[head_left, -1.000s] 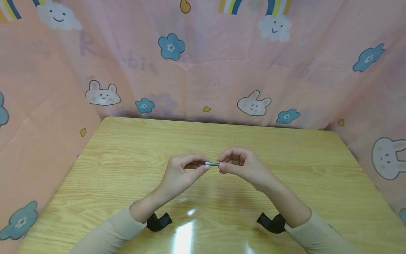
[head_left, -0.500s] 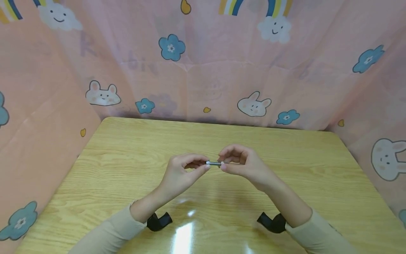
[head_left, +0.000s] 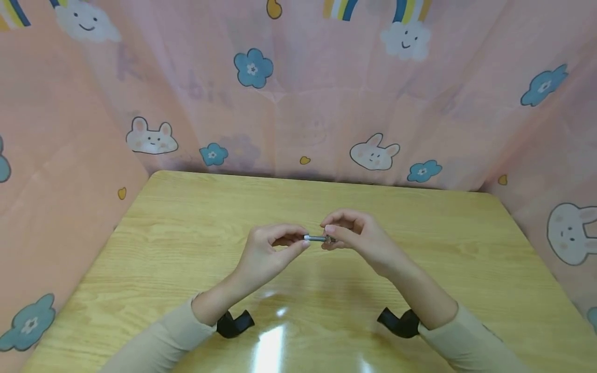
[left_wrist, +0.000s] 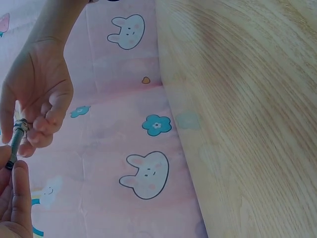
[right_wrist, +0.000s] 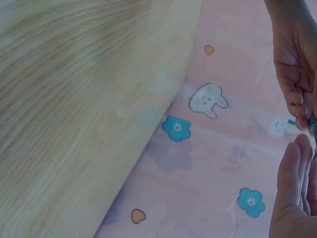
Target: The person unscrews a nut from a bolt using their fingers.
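Observation:
Over the table, a small metal bolt (head_left: 317, 238) lies level between the two hands. My left hand (head_left: 272, 251) pinches its head end between thumb and fingertips. A nut (head_left: 329, 239) sits near the bolt's other end, where my right hand (head_left: 366, 241) has its curled fingers around it, the thumb raised above. The left wrist view shows the bolt's threaded shank (left_wrist: 15, 143) and the nut (left_wrist: 21, 125) against the right fingertips. Only a sliver of the bolt (right_wrist: 312, 125) shows at the edge of the right wrist view.
A wooden table (head_left: 210, 202) spreads beneath the hands, with pink printed cloth (head_left: 298, 103) behind it and at both sides. Black straps (head_left: 235, 325) show below both wrists. Light glares off the table's near part.
The right thumb has moved up off the front of the nut, and the right fingers have shifted around it. More of the bolt's right end shows. The left hand has stayed nearly still.

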The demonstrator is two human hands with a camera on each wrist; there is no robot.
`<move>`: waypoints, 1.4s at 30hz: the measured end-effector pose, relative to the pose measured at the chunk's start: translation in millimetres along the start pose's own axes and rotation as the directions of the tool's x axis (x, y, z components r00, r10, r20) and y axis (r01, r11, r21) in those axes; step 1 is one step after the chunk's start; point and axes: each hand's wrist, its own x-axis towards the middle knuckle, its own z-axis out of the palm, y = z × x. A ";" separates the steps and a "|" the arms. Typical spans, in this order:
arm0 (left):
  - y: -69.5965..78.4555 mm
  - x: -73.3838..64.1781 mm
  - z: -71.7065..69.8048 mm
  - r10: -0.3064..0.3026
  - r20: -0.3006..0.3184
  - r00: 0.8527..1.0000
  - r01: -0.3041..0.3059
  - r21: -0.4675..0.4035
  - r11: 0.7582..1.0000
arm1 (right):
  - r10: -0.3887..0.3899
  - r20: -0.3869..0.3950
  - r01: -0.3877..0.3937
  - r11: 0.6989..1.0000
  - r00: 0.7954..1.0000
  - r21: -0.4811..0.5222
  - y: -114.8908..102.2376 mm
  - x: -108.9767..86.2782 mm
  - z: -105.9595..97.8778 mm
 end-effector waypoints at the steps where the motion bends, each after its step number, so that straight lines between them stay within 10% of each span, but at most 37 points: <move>1: -0.1 -0.4 0.0 -0.002 0.000 1.000 0.002 0.001 1.000 | 0.018 -0.002 -0.018 1.000 1.000 -0.011 -0.4 0.5 0.5; 21: 1.7 4.7 -2.5 0.009 -0.023 1.000 -0.009 0.027 1.000 | 0.137 0.015 -0.138 0.990 0.990 0.032 0.2 4.4 -4.2; 42: -4.5 4.1 -2.6 0.014 -0.041 0.999 -0.013 0.017 1.000 | 0.000 -0.033 -0.002 0.999 0.999 -0.043 4.8 1.7 -3.9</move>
